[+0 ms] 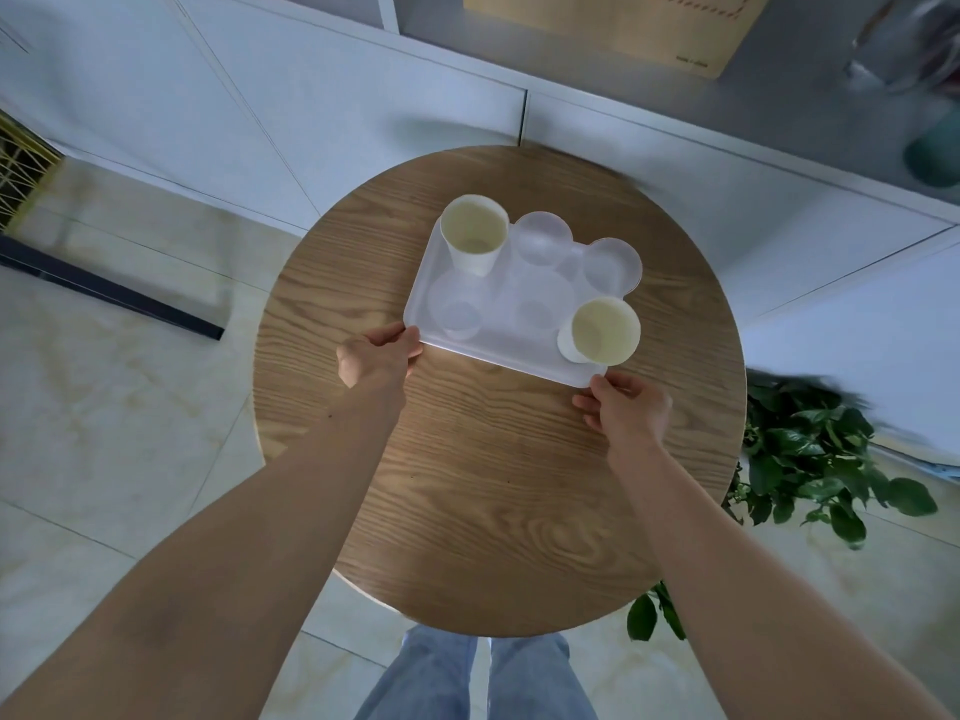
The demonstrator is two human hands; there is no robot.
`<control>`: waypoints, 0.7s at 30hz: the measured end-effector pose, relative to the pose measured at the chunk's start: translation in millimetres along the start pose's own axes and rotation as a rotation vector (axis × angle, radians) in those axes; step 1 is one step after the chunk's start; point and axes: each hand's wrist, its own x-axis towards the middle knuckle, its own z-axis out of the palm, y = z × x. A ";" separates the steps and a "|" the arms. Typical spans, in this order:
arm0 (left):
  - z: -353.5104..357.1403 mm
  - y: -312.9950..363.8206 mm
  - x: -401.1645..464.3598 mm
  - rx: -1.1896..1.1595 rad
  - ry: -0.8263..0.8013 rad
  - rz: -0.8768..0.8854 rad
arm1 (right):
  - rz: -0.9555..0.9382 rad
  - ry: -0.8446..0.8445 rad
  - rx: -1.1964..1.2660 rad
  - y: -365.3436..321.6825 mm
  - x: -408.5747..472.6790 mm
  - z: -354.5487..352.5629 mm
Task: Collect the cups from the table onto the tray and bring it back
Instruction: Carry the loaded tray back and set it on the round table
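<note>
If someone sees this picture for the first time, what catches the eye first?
Two hands, left and right, hold the near corners of a pale tray on a round wooden table. Two paper cups stand out among clear plastic ones. A green plant sits right of the table.

- Both bare forearms reach forward over the worktop.
- Left hand (379, 356) pinches the near left corner of the tray (498, 350).
- Right hand (626, 407) pinches its near right corner.
</note>
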 end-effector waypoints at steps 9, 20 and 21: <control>7.9 9.2 6.2 0.039 -0.017 0.014 | 0.016 0.015 0.038 -7.5 2.0 3.2; 6.0 6.5 13.6 0.047 -0.053 0.020 | 0.022 0.030 0.032 -6.8 2.3 3.9; 5.9 5.6 13.7 0.051 -0.060 0.022 | 0.025 0.025 0.029 -6.2 2.7 3.8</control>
